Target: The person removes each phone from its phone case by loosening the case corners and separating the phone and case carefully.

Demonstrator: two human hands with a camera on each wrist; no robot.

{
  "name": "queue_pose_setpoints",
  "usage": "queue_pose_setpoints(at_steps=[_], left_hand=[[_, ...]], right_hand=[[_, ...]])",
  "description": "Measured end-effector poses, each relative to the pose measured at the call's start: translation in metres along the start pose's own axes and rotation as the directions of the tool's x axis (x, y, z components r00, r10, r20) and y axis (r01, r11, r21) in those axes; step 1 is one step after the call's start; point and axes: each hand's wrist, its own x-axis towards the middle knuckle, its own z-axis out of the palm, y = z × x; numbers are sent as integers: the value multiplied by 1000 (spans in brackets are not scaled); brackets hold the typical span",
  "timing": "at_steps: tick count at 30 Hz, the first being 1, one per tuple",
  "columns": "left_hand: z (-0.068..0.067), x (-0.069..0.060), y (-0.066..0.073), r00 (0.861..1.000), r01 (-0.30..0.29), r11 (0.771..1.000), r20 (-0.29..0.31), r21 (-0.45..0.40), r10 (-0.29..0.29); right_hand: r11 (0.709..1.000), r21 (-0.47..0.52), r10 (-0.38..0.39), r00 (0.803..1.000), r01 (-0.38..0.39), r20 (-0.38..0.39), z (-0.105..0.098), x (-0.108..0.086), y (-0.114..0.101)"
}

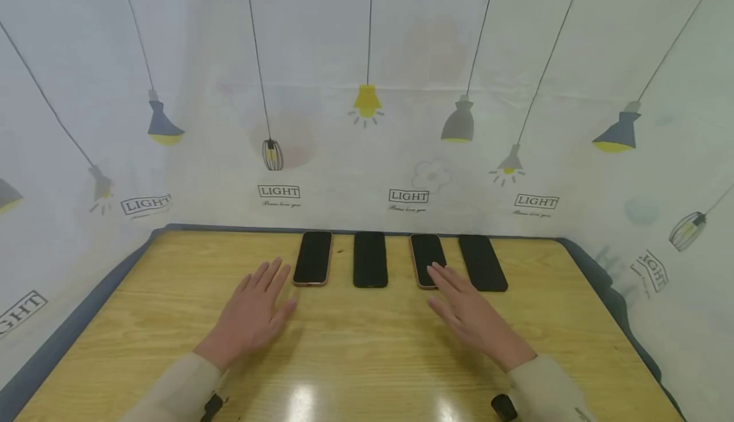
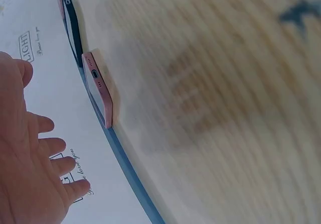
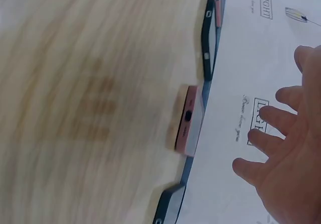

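Note:
Several phones lie side by side along the far edge of the table. From the left they are a pink-edged phone [image 1: 312, 258], a black phone [image 1: 370, 259], another pink-edged phone [image 1: 424, 257] and another black phone [image 1: 483, 262]. Held over the wood with fingers spread, my left hand [image 1: 249, 313] is nearest the left pink-edged phone and holds nothing. My right hand [image 1: 476, 317] hovers empty, its fingertips overlapping the second pink-edged phone in the head view. Both wrist views show the hands raised above the table, apart from the phones.
The wooden table [image 1: 355, 352] has a blue-grey edge [image 1: 229, 227]. A white curtain [image 1: 332, 90] printed with hanging lamps and LIGHT labels surrounds its back and sides. Dark straps or devices [image 1: 504, 407] sit by the sleeves.

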Motion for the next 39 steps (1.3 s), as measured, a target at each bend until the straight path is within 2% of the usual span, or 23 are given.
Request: queue_pose_setpoints(at_steps=[6, 9, 16, 22, 25, 31, 39], left_hand=[[1, 11, 3, 998, -23, 999, -57, -43, 20], [1, 18, 6, 998, -10, 998, -57, -67, 7], [9, 32, 10, 997, 75, 991, 36, -108, -72], [13, 47, 12, 992, 117, 987, 67, -113, -110], [14, 55, 14, 987, 145, 983, 89, -112, -135], [25, 69, 10, 975, 198, 976, 120, -95, -187], [34, 78, 10, 955, 261, 961, 170, -97, -242]], right_hand=[[1000, 19, -7, 1000, 8, -26, 5, 10, -11], [999, 35, -2, 999, 3, -39, 9, 15, -16], [994, 103, 44, 998, -40, -38, 17, 22, -24], [982, 173, 77, 997, -73, -17, 20, 27, -28], [979, 194, 70, 997, -64, -21, 21, 29, -29], [978, 206, 49, 998, -42, -29, 23, 34, -30], [971, 238, 27, 999, -19, -30, 27, 39, -31]])
